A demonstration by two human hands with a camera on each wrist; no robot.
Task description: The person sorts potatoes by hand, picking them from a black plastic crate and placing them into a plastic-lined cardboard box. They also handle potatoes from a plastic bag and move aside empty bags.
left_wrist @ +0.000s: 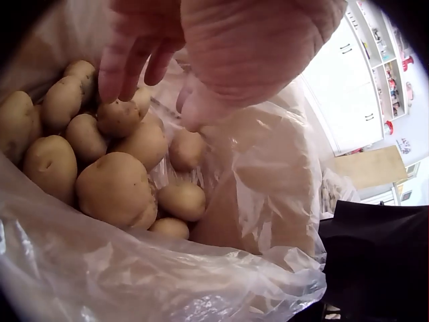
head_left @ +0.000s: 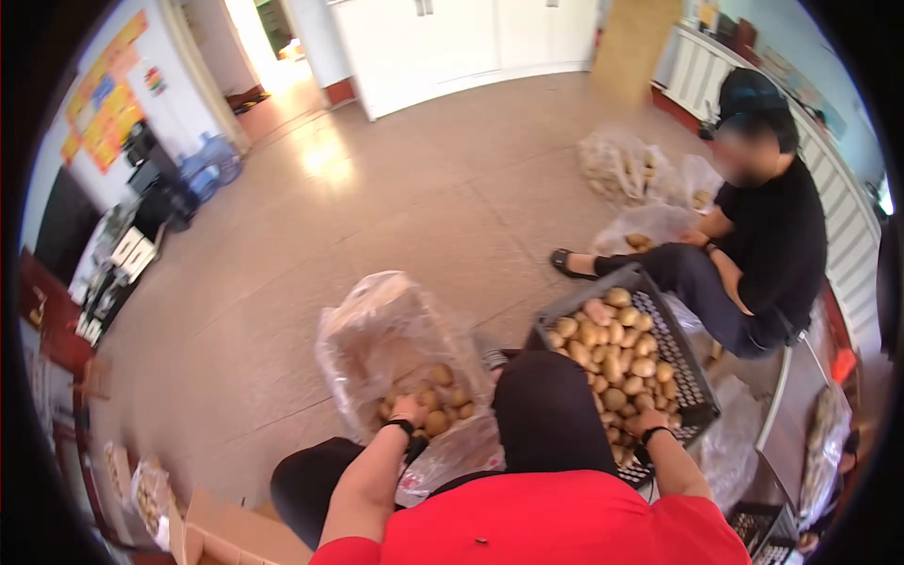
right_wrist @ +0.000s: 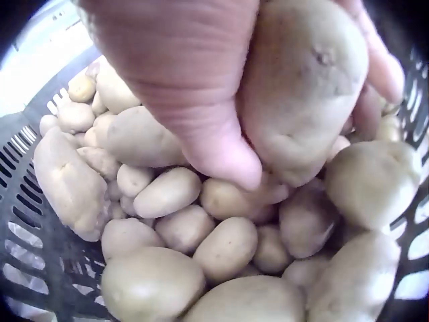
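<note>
My right hand [right_wrist: 181,87] grips a large potato [right_wrist: 305,87] between the thumb and the fingers, close over the potatoes heaped in a black plastic crate [head_left: 702,400]. In the head view this hand is at the crate's near end. My left hand [left_wrist: 248,54] reaches into a clear plastic bag [head_left: 344,348] with its fingers pointing loosely down and no potato in its grasp. Its fingertips are right at a brownish potato [left_wrist: 119,119] in the bag. Around it lie several potatoes of mixed size, among them a big lumpy one [left_wrist: 115,191].
Beside the crate, at the right, another person [head_left: 772,217] sits low with hands at a plastic bag of potatoes [head_left: 650,231]. More filled bags [head_left: 617,165] stand behind. A cardboard box [head_left: 226,527] is at the lower left. Water jugs [head_left: 212,165] stand by the left wall.
</note>
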